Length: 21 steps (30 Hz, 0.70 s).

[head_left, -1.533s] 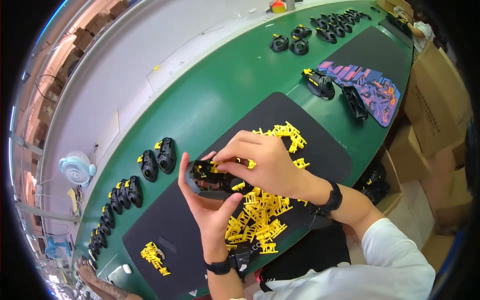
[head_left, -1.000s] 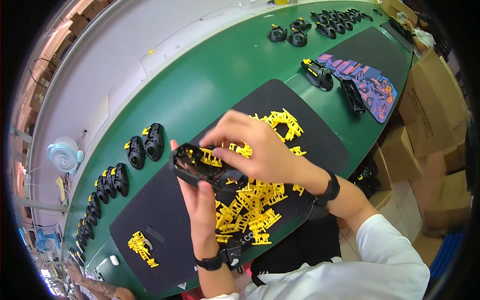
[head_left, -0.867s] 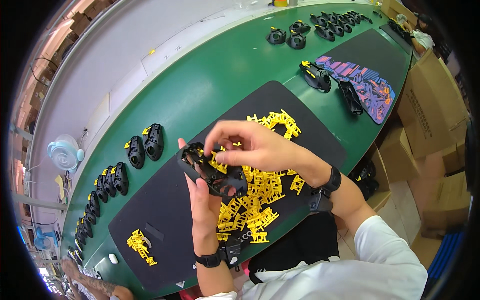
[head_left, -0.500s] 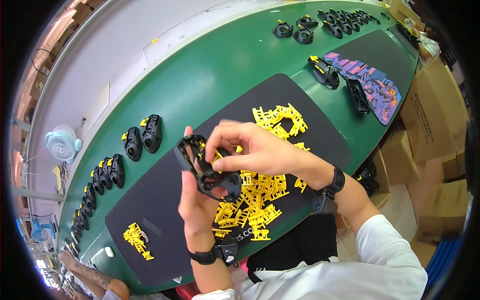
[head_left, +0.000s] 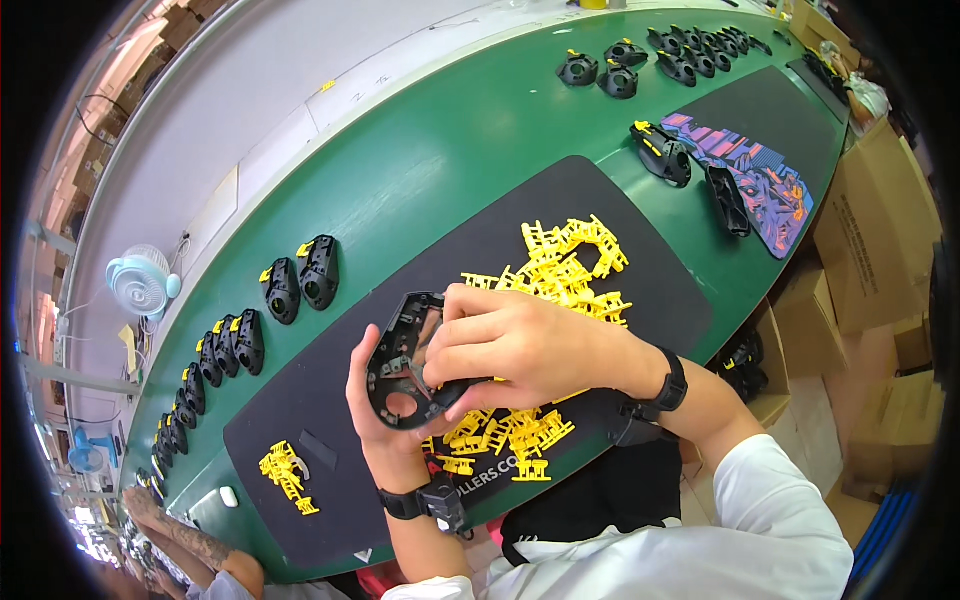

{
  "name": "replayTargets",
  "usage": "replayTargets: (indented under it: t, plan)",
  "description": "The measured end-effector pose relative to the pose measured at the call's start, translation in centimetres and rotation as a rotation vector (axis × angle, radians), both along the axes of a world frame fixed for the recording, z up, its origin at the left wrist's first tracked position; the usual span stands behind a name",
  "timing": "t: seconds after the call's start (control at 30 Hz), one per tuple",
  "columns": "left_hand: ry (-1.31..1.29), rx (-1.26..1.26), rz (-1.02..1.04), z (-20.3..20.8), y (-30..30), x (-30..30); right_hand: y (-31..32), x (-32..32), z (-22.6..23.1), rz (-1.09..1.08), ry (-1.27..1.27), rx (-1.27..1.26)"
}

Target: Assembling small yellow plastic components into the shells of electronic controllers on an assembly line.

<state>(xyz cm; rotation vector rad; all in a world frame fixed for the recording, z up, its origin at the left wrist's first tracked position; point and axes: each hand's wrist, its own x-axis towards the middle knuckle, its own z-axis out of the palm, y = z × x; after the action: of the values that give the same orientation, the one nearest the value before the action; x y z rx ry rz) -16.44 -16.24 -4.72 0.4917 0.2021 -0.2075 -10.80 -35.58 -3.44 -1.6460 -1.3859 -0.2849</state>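
A black plastic shell (head_left: pixel 385 378), its hollow inside facing up, is held above the mat with a round hole at its lower end. My left hand (head_left: pixel 388 440) grips it from below and the left, the thumb along its outer side. Over the shell's right side, my right hand (head_left: pixel 515 345) has curled fingers reaching inside and its thumb near the lower edge. Whether a small piece sits under those fingertips is hidden. Beneath and beyond my hands lies a heap of yellow plastic clips (head_left: pixel 570 270), partly covered by my right hand.
The dark mat (head_left: pixel 640 290) lies on a green table (head_left: pixel 430 190). A smaller yellow clump (head_left: pixel 288 475) is at left. Black shells with yellow clips (head_left: pixel 318 272) line the far edge; others (head_left: pixel 660 155) stand by a patterned mat (head_left: pixel 785 210). Cardboard boxes (head_left: pixel 875 220) are at right; another person's arm (head_left: pixel 190 540) rests lower left.
The shell has turned so its hollow inside faces up. My right fingers have moved deeper into it, and the yellow piece seen at their tips earlier is no longer visible.
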Motion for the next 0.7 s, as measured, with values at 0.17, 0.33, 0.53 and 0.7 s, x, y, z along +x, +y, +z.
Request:
replayTargets:
  t: [0.17,0.33,0.53,0.7]
  plan:
    - [0.026,0.141,0.028,1.0,0.0,1.2,0.5,0.4,-0.4,-0.036,0.049,0.004]
    - [-0.047,0.955,0.073,2.9,3.8,3.8,0.1,0.3,-0.3,0.093,-0.026,-0.197]
    - [-0.173,2.239,-0.034,-1.2,8.9,13.1,2.0,-2.0,-2.5,0.045,-0.178,-0.384]
    - [0.07,2.548,-0.618,1.0,5.1,18.9,1.2,0.2,-3.1,0.072,0.009,-0.124]
